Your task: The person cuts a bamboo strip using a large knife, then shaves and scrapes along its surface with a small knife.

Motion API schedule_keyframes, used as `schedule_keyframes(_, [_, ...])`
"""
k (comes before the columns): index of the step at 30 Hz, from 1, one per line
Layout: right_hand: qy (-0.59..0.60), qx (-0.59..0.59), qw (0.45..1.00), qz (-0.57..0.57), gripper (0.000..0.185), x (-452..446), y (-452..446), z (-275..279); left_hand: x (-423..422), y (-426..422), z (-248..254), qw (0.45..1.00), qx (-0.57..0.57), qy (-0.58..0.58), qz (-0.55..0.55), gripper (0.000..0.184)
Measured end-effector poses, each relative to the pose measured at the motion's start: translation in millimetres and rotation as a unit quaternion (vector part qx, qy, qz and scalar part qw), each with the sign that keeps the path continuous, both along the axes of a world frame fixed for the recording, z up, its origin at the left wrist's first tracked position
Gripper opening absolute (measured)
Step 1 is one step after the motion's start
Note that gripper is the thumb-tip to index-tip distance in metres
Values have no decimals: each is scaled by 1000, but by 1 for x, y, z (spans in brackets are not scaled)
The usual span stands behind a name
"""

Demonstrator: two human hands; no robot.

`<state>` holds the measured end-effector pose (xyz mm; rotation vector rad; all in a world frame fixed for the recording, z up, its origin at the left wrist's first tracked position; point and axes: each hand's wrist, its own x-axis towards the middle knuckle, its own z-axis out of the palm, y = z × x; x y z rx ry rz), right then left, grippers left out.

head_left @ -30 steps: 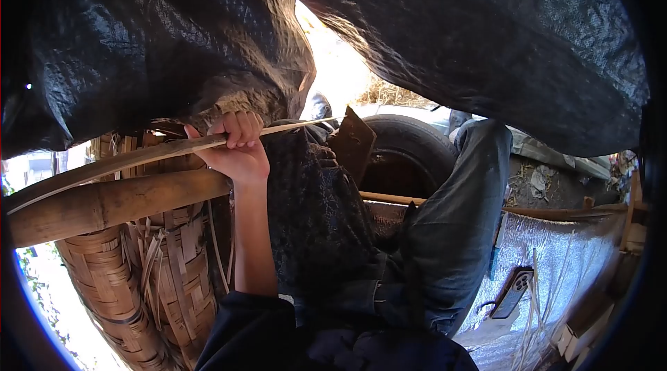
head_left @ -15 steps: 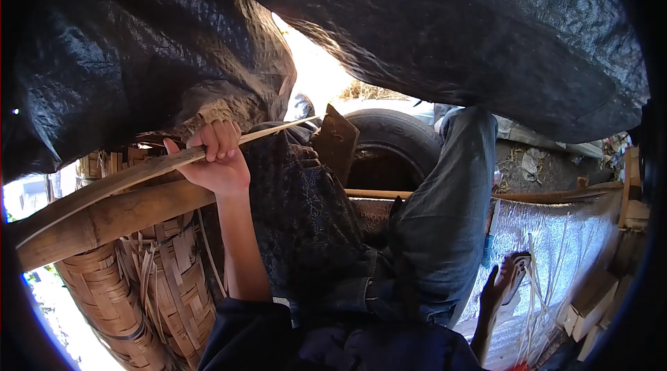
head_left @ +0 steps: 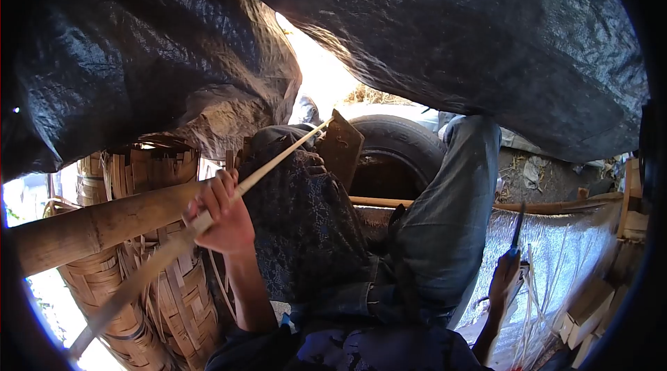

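My left hand (head_left: pixel 224 216), at the left of the view, is closed round a long bamboo strip (head_left: pixel 142 281). The strip slants from the lower left up to the right, over my left leg, and its thin end lies near a rusty plate (head_left: pixel 341 149). At the lower right my right hand (head_left: pixel 505 275) grips a knife (head_left: pixel 518 226) with a dark blade pointing up. Under that hand lies a silvery sheet (head_left: pixel 563 249) with thin strips on it.
A thick bamboo pole (head_left: pixel 104 224) runs across the left, above woven bamboo baskets (head_left: pixel 118 301). Ahead lies a tire (head_left: pixel 410 142) between my knees. Dark tarps (head_left: pixel 451 37) hang overhead. Wood blocks (head_left: pixel 587 308) sit at the lower right.
My left hand has moved lower and tilted the strip, whose near end has swung down across the baskets. My right hand has come into view and now holds up a knife.
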<state>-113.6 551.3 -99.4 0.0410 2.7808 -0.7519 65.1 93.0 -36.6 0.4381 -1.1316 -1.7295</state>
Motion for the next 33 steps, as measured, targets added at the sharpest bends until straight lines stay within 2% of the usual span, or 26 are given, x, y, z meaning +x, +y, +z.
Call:
schedule_keyframes(1, [-52, -92, 994, -24, 31, -2, -17, 15, 7, 9, -5, 1000, 6, 4, 28, 35])
schedule_keyframes(3, [-91, -221, 970, -46, 26, 4, -88, 56, 12, 27, -11, 998, 12, 10, 56, 34])
schedule_keyframes(4, [-172, -353, 920, 0, 19, 4, -117, 61, 12, 38, -13, 997, 20, 3, 80, 33])
schedule_keyframes(5, [-212, -525, 824, 1, 13, 14, -149, 50, 12, 47, -15, 994, 27, -4, 103, 32])
schedule_keyframes(6, [-279, -487, 828, 26, 11, 14, -190, 62, 13, 53, -18, 994, 29, -5, 105, 32])
schedule_keyframes(7, [-339, -546, 765, 45, 13, 24, -219, 34, 13, 57, -21, 990, 42, 6, 137, 32])
schedule_keyframes(8, [-413, -530, 736, 81, 15, 26, -252, 14, 12, 61, -23, 984, 55, 19, 170, 32])
schedule_keyframes(9, [-451, -490, 742, 72, 19, 28, -288, 8, 11, 64, -24, 983, 54, 22, 174, 32])
schedule_keyframes(11, [-548, -456, 701, -8, 22, 42, -341, -27, 10, 64, -25, 982, 41, 21, 182, 32])
schedule_keyframes(13, [-564, -441, 698, -3, 24, 56, -378, -57, 14, 67, -27, 983, 41, 31, 174, 31])
schedule_keyframes(15, [-583, -423, 694, 4, 25, 58, -394, -60, 16, 70, -27, 984, 40, 41, 169, 31])
schedule_keyframes(17, [-531, -362, 765, 43, 23, 60, -404, -62, 15, 72, -23, 978, 55, -3, 202, 32])
schedule_keyframes(20, [-489, -393, 777, 42, 21, 59, -413, -81, 20, 73, -29, 983, 64, 28, 172, 35])
schedule_keyframes(21, [-509, -383, 770, 40, 19, 53, -417, -81, 18, 75, -27, 982, 65, 26, 178, 35])
schedule_keyframes(23, [-525, -375, 763, 40, 18, 40, -426, -75, 11, 78, -19, 953, 147, -32, 262, 33])
schedule_keyframes(24, [-538, -371, 756, 36, 18, 32, -433, -72, 15, 82, -19, 952, 146, -33, 269, 33])
schedule_keyframes(26, [-550, -369, 748, 38, 18, 15, -447, -71, 32, 104, -19, 891, 348, -62, 283, 35])
schedule_keyframes(28, [-510, -353, 782, 68, 19, 4, -459, -71, 37, 129, 5, 870, 351, -290, 188, 38])
schedule_keyframes(29, [-488, -334, 798, 115, 21, 0, -463, -81, 46, 141, 17, 875, 367, -297, 111, 39])
schedule_keyframes(30, [-491, -332, 798, 113, 21, -3, -465, -82, 52, 148, 33, 872, 383, -302, 32, 40])
schedule_keyframes(31, [-488, -326, 800, 125, 21, -5, -467, -80, 51, 146, 58, 871, 385, -304, 33, 40])
schedule_keyframes(33, [-489, -331, 798, 125, 21, -4, -468, -81, 45, 138, 113, 813, 316, -420, -252, 35])
